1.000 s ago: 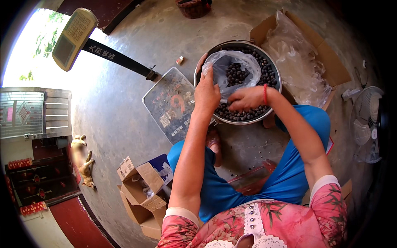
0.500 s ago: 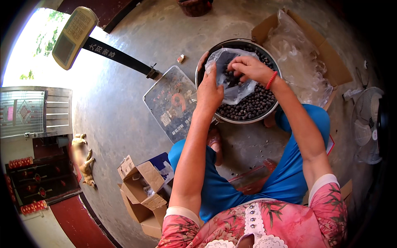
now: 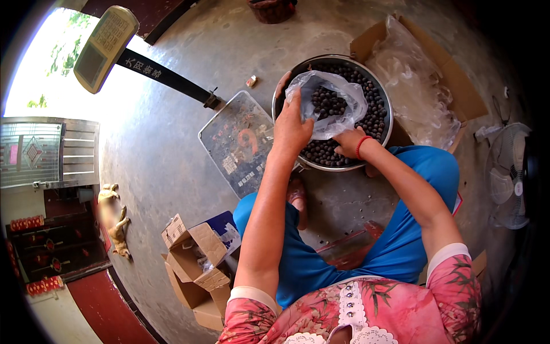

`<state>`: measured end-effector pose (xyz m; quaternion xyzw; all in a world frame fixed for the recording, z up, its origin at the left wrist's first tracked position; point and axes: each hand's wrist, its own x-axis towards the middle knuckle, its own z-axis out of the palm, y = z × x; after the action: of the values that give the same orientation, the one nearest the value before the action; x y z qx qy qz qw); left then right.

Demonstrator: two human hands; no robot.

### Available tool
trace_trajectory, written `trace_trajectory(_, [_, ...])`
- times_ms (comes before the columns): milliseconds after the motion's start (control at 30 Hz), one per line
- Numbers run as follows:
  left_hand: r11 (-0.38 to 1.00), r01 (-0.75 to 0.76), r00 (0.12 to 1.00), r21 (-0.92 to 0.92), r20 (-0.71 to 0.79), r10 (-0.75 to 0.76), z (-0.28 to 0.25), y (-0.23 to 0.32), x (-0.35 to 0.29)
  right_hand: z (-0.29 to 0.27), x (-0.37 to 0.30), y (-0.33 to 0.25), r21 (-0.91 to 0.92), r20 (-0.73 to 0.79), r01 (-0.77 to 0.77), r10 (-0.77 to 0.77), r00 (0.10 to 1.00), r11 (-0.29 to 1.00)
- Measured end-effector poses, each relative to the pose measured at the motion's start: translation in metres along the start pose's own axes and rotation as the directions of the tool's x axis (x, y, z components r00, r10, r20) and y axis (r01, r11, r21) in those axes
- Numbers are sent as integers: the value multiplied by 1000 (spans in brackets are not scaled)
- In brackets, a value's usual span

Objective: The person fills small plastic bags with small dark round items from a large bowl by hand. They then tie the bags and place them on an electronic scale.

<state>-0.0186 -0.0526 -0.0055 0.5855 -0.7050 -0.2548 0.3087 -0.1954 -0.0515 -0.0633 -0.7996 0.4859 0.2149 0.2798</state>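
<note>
A wide metal pot (image 3: 391, 117) in front of me holds many small, dark, round balls (image 3: 327, 153) that look like nuts or seeds. Over it is a clear plastic bag (image 3: 339, 129), mouth up, with a heap of the same balls inside. My left hand (image 3: 292, 127) grips the bag's left rim between thumb and fingers. Below and right of the bag, my right hand (image 3: 349, 142), with a red cord at the wrist, reaches down into the loose balls. Its fingertips are hidden among them and under the bag's edge.
A platform scale (image 3: 235, 143) stands left of the pot, its display head (image 3: 106, 49) on a black post. Right of the pot, a cardboard box (image 3: 461, 94) holds clear plastic bags (image 3: 409, 80). Other open cartons (image 3: 197, 258) lie lower left; a fan (image 3: 510, 172) is far right. An animal (image 3: 117, 229) lies left.
My right hand has come out of the bag and moved down into the loose balls in the pot. More balls now show in the bag, whose mouth is wider; the left hand keeps its hold.
</note>
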Motion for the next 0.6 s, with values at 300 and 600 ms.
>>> trace_trajectory(300, [1000,14,999,-13,40,-14,0,5,2,22,8,2,58,-180,188,-175,968,980])
trace_trajectory(600, [1000,-16,1000,-15,23,16,3,3,2,55,30,18,114,-470,239,-160,868,964])
